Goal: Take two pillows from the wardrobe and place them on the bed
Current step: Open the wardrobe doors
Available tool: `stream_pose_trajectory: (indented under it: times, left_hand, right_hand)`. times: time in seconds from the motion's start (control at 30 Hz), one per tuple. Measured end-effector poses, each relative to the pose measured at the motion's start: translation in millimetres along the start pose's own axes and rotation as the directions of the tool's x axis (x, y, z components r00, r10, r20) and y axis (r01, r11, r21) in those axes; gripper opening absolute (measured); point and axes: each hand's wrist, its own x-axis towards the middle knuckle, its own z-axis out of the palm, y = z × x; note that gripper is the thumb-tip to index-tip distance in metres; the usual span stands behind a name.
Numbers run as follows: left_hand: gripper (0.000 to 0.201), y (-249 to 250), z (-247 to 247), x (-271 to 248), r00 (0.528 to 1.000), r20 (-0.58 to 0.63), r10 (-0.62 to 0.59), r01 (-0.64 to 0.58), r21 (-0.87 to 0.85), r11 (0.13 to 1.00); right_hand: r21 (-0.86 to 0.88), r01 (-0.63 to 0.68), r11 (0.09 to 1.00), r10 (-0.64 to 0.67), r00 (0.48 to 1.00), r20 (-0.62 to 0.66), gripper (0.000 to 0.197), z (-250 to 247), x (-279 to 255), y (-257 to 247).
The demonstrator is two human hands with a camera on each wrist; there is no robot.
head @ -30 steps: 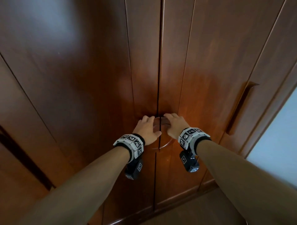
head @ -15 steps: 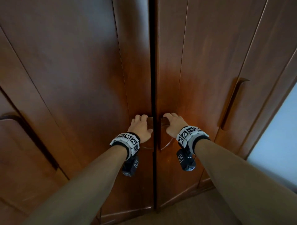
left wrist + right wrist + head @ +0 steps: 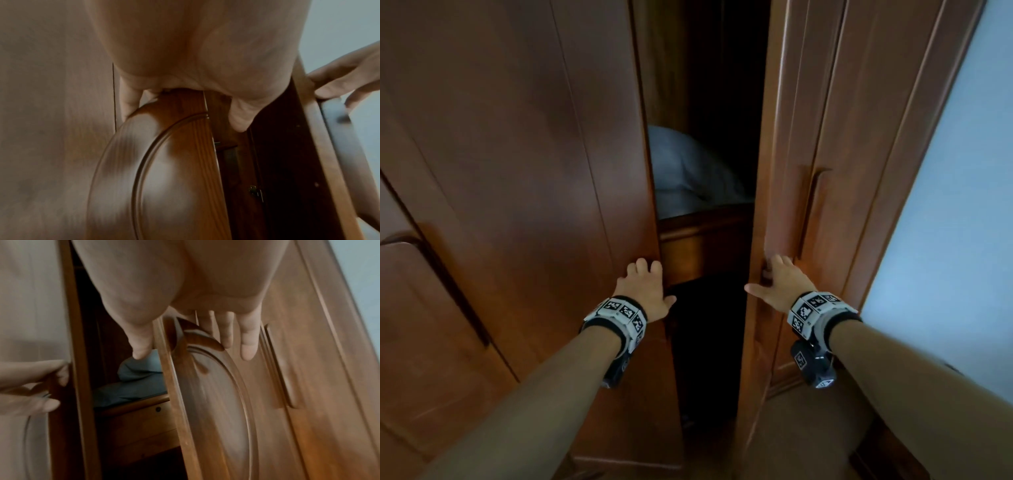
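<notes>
The wardrobe [image 3: 688, 240] fills the head view, its left door [image 3: 517, 171] and right door [image 3: 825, 137] parted on a dark gap. At about 12 o'clock in that gap a pale pillow [image 3: 681, 164] lies on a shelf [image 3: 702, 222]. The left hand [image 3: 645, 291], at 7 o'clock, rests on the left door's edge with fingers curled round it. The right hand [image 3: 782, 282], at 5 o'clock, grips the right door's edge, thumb spread.

Dim, warm glare, motion-blurred wrist views
</notes>
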Motion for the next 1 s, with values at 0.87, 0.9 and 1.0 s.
stream_pose_trajectory:
  times: [0.87, 0.9, 1.0]
  left_hand:
    - [0.054, -98, -17, -123, 0.982, -0.171, 0.084, -0.163, -0.528, 0.833]
    - [0.056, -104, -16, -132, 0.982, -0.173, 0.074, -0.158, -0.542, 0.825]
    - [0.061, -122, -16, -159, 0.981, -0.184, 0.067, -0.160, -0.553, 0.818]
  right_hand:
    - [0.659, -0.125, 0.742, -0.078, 0.959, 0.271, 0.067, 54, -77, -206]
    - [0.670, -0.125, 0.732, -0.112, 0.948, 0.299, 0.071, 56, -79, -212]
    - [0.618, -0.104, 0.779, -0.220, 0.878, 0.425, 0.058, 64, -81, -226]
